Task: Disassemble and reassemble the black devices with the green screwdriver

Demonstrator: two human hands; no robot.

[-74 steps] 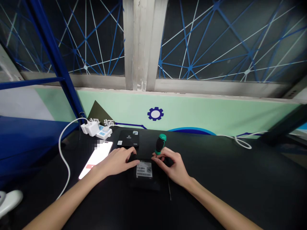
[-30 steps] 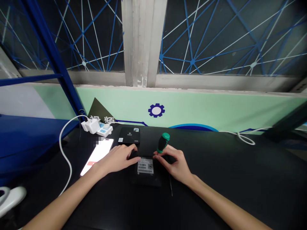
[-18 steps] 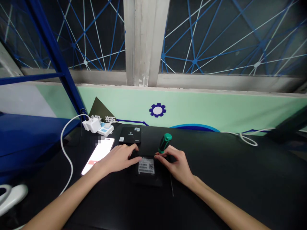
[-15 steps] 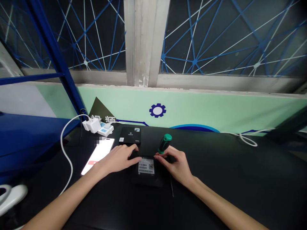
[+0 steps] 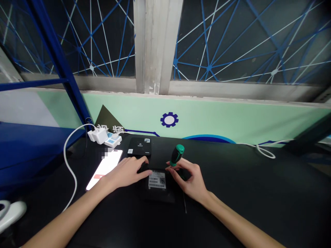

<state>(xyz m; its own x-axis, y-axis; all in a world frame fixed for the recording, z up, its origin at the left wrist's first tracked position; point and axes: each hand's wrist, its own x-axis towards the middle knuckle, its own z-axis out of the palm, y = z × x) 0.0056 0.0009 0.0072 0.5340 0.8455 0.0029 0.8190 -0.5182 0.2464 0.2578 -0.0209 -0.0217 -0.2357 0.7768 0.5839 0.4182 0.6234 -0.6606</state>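
ok so the right hand (image 5: pixel 190 177) has its grip clamped on a green-and-black screwdriver (image 5: pixel 177 154), handle up and leaning a bit right, by the far right corner of a labelled black box (image 5: pixel 157 181) lying on the surface (image 5: pixel 245 203). Can't see the tip from here. The left hand (image 5: pixel 130 171) has thumb and fingers apart at the box's far left corner, thumb touching it. A thin rod (image 5: pixel 185 204) pokes out nearward from under the right hand. Farther off there's another black box (image 5: pixel 140 146), with a lit phone (image 5: pixel 106 168) to its left
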